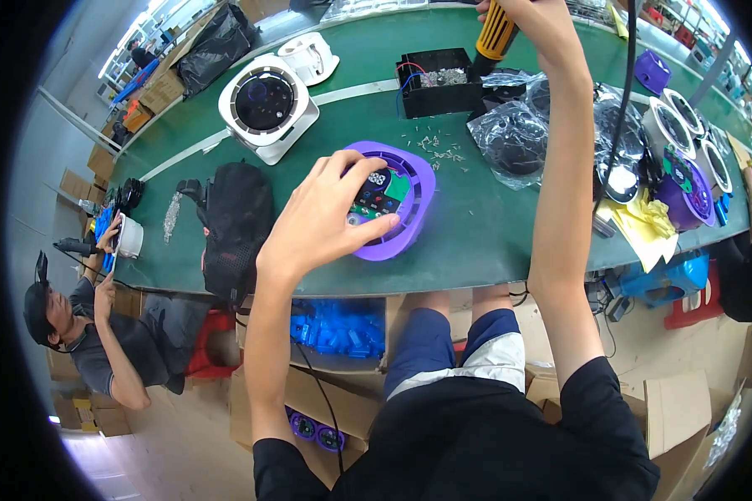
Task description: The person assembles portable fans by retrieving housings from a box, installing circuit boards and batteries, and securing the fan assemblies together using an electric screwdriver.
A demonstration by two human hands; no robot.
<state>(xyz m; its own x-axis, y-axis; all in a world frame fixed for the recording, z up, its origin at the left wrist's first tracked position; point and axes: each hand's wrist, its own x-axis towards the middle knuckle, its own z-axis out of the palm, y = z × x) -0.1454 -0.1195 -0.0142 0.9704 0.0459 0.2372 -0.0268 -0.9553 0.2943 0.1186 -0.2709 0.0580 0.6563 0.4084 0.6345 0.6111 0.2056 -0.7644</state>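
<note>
My left hand [330,209] grips a rounded purple plastic housing [422,188] lying on the green bench, thumb and fingers spread over its ring. Inside the ring shows a green circuit board [399,185] with a small display and several components. At the top, my right hand [539,23] is wrapped round a yellow-and-black electric screwdriver [495,35], partly cut off by the frame edge. The tool points down beside a black box [437,102] holding many small screws [444,77]; its tip is hard to make out. Loose screws [434,150] lie scattered between box and housing.
White fan-like units [267,104] stand at the back left, near a black bag [238,221]. Plastic-wrapped dark parts [514,138] lie right of the screw box. A black cable [622,100] hangs at right. A co-worker [100,326] sits at left. Below is a carton of blue packs [338,327].
</note>
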